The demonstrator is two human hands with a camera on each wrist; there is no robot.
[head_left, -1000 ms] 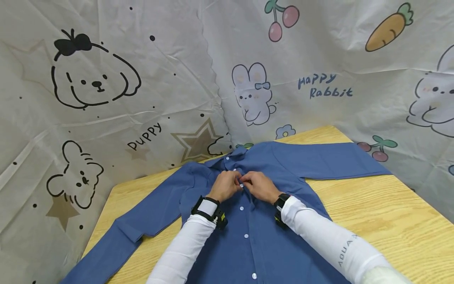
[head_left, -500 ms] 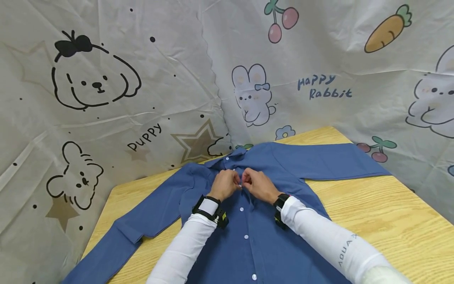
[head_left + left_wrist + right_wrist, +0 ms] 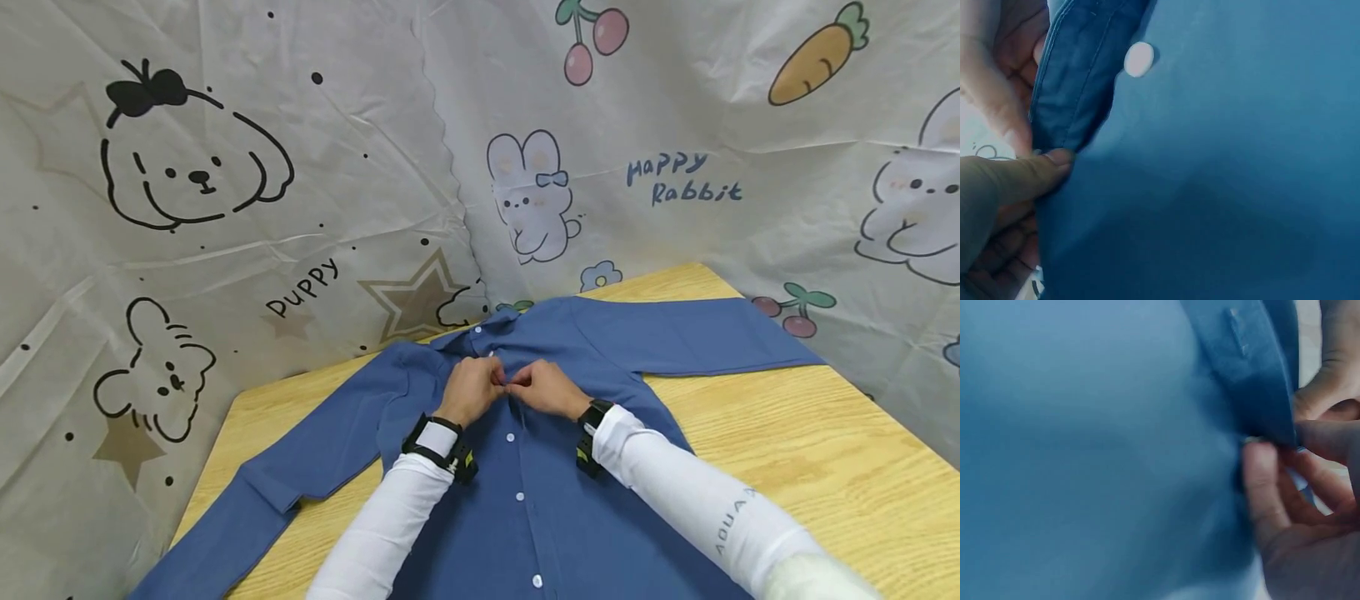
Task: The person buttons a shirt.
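A blue button-up shirt (image 3: 592, 508) lies front up, with white buttons (image 3: 520, 497) running down its front. At the upper chest my left hand (image 3: 471, 390) pinches the front edge between thumb and fingers. My right hand (image 3: 550, 389) pinches the cloth just beside it, the fingertips of both hands meeting. The left wrist view shows the left thumb (image 3: 1044, 172) pressed on the folded edge, below a white button (image 3: 1139, 59). A stitched buttonhole (image 3: 1237, 331) shows on the placket in the right wrist view, above the right thumb (image 3: 1261, 464). Whatever sits between the fingertips is mostly hidden.
The shirt lies on a light wooden table (image 3: 780, 433). One sleeve (image 3: 300, 450) reaches to the front left, the other sleeve (image 3: 697, 337) to the right. A white printed curtain (image 3: 337, 150) hangs behind the table.
The fingertips of both hands have come together over the button that showed between them earlier. The right hand has tilted slightly lower. The shirt lies as before.
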